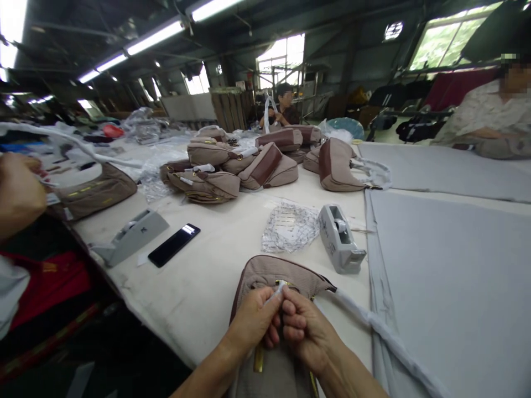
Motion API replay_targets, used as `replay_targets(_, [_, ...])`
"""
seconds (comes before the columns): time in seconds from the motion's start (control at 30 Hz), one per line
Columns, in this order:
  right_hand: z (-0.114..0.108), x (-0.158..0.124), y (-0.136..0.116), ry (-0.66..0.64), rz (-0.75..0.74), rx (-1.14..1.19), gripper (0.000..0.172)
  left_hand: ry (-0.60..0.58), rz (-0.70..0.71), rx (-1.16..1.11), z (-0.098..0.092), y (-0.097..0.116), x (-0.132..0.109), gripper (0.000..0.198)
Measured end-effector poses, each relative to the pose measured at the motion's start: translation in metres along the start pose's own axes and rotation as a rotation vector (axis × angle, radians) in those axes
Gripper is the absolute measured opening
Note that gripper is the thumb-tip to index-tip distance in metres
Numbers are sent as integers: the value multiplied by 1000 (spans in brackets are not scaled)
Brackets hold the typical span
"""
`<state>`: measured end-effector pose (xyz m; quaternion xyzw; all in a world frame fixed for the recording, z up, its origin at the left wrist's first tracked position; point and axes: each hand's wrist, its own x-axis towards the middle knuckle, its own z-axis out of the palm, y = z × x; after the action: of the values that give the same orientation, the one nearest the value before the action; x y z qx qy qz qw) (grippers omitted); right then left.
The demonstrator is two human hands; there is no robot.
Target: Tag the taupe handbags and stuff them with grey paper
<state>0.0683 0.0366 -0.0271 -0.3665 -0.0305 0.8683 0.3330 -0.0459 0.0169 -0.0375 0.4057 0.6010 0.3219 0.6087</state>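
A taupe handbag (265, 269) with dark brown trim lies on the table right in front of me. Over it, my left hand (257, 318) and my right hand (305, 326) meet, their fingertips pinching a small strip of white wrapping (280, 287) between them. The strip sits near a gold zipper on the bag. What lies under the curled fingers is hidden. From the bag's right end runs a strap wrapped in white (373, 320), trailing to the lower right. A gold zipper pull (258, 358) shows below my left hand.
Beyond the bag stand a grey tape dispenser (342, 240), a crumpled clear plastic bag (289, 226), a black phone (174, 245) and another dispenser (135, 235). Several handbags (265, 168) are piled farther back. At left, a co-worker's hand (19, 190) is near another bag (99, 193). Other people sit across the table.
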Motion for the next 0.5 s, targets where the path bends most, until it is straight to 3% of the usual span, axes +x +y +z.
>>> replay_targets(0.2, [-1, 10, -5, 15, 97, 0, 32, -65, -8, -70, -1, -5, 4, 43])
replay_targets(0.33, [-8, -5, -11, 30, 54, -189, 15, -21, -48, -80, -5, 1, 1, 37])
replay_targets(0.5, [-29, -34, -6, 43, -143, -328, 39, -25, -91, -94, -13, 22, -1, 38])
